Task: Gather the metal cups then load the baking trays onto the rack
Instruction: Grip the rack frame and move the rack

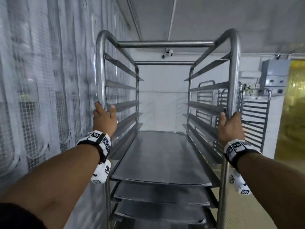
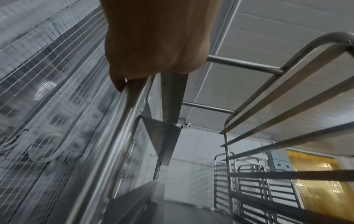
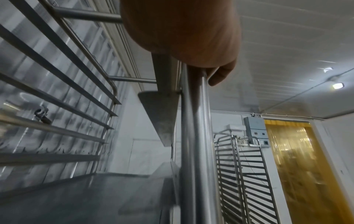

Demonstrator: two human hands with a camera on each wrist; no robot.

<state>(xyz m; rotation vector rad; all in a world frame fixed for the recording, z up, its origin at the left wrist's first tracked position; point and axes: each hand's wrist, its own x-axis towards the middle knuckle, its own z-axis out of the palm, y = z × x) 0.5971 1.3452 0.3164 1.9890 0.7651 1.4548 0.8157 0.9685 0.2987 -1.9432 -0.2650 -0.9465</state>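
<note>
A tall steel rack (image 1: 166, 44) stands right in front of me. Flat grey baking trays (image 1: 163, 156) lie on its lower runners, with two more trays (image 1: 161, 192) below the top one; the upper runners hold nothing. My left hand (image 1: 104, 118) grips the rack's near left post, thumb inside and fingers outside. My right hand (image 1: 230, 128) grips the near right post at about the same height. In the left wrist view my left hand (image 2: 153, 45) curls round the tube (image 2: 122, 115). The right wrist view shows my right hand (image 3: 184, 33) round its post (image 3: 201, 136). No metal cups are in view.
A wall of wire mesh and white coils (image 1: 41, 96) runs close along the left. Other bare racks (image 1: 254, 116) stand behind on the right, below a grey wall box (image 1: 275, 70). A yellow strip curtain (image 1: 293, 113) hangs in a doorway at far right. A white wall lies ahead.
</note>
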